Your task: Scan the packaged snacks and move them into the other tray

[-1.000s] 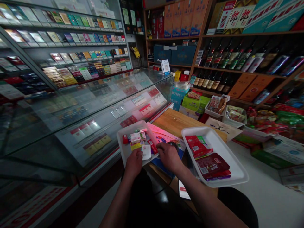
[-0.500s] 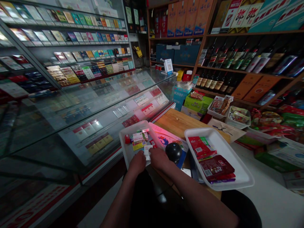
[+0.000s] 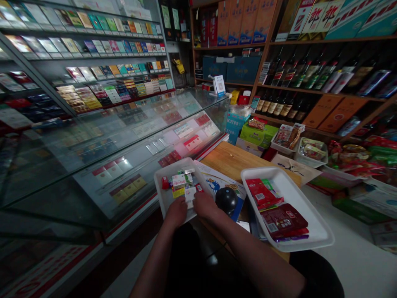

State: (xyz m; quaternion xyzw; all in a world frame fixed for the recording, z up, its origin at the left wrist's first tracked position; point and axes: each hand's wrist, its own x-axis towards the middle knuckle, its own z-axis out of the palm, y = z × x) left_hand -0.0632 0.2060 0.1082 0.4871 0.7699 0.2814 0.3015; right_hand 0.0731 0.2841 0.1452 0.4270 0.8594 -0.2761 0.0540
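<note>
Both my hands are closed on a small white box (image 3: 189, 194), held over the near end of a white plastic tray (image 3: 161, 194). My left hand (image 3: 177, 212) grips its left side and my right hand (image 3: 204, 204) its right side; the fingertips are partly hidden. Small packets lie in the tray beyond the box: a white and green pack (image 3: 180, 180), a yellow pack (image 3: 178, 192) and a red item (image 3: 165, 182). Right of my right hand sits a dark, shiny ball-like object (image 3: 226, 200) on a printed sheet (image 3: 214, 182).
On the wooden table (image 3: 228, 154), a second white tray (image 3: 313, 215) holds red and brown snack packets (image 3: 283, 219). A glass display counter (image 3: 130, 140) runs along the left. Bottles (image 3: 276, 105) and boxes fill the shelves behind; snack bins (image 3: 313, 153) stand at the right.
The white box now shows a larger face between my hands, which have shifted slightly left. A pink glow on the printed sheet has faded to white.
</note>
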